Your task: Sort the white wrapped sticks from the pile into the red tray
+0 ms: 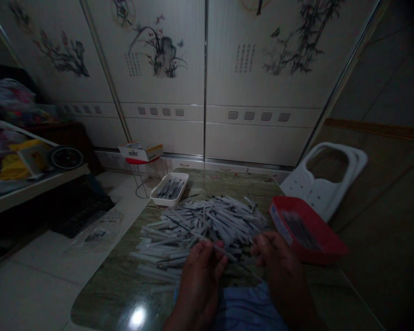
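Pen tube (pixel 227 253), probably light, stiff and slippery, best pinched mid-length, lies between the closed fingers of the left hand (pixel 202 266); the right hand (pixel 278 257) curls near its end, its hold unclear. Room to move shows toward the near-left corner of the desk (pixel 103 289). Beyond, loose tubes (pixel 224 220) heap between a red basket (pixel 327 255) and, farther off, a white tray (pixel 163 202) at the left edge.
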`<action>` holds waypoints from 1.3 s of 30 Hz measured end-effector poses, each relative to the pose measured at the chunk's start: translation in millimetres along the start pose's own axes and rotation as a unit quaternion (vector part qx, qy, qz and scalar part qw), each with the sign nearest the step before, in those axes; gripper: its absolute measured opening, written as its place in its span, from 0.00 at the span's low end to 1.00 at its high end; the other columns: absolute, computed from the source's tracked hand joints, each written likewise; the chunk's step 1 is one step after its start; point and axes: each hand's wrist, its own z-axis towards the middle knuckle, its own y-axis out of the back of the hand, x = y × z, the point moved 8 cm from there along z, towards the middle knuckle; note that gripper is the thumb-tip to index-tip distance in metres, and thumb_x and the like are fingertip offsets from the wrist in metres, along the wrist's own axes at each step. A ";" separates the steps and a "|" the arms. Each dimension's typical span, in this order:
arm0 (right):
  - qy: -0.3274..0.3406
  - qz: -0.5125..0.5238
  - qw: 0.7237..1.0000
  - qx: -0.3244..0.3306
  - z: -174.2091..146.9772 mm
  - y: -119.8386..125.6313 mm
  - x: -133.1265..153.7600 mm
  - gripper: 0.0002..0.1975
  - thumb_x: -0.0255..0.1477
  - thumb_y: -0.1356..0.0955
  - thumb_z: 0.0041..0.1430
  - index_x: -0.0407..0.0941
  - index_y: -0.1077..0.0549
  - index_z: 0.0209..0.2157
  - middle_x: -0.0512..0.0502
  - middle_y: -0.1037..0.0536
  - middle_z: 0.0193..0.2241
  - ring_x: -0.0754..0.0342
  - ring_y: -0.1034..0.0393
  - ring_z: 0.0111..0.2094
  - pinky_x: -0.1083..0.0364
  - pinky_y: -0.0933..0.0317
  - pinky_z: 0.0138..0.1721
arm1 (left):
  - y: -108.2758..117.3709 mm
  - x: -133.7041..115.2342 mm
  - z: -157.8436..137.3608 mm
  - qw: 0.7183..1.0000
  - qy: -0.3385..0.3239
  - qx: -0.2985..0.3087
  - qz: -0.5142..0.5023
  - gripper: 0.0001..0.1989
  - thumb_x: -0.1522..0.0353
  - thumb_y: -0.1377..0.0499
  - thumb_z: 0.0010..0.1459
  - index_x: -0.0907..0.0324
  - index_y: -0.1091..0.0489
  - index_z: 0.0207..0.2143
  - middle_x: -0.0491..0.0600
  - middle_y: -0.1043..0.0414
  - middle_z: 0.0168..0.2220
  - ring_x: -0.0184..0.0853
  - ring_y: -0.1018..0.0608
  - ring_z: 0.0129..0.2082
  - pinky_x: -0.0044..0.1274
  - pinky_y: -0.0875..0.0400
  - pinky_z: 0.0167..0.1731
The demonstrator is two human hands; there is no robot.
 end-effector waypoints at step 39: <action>0.035 -0.333 0.923 0.191 26.1 31.4 -72.1 0.09 0.21 0.36 0.51 0.46 0.28 0.33 0.49 0.24 0.32 0.52 0.30 0.35 0.57 0.48 0.32 | 1.9 -16.3 7.5 0.999 -0.027 -0.021 0.030 0.03 0.76 0.40 0.60 0.62 0.30 0.32 0.54 0.21 0.36 0.32 0.19 0.32 0.25 0.21 0.39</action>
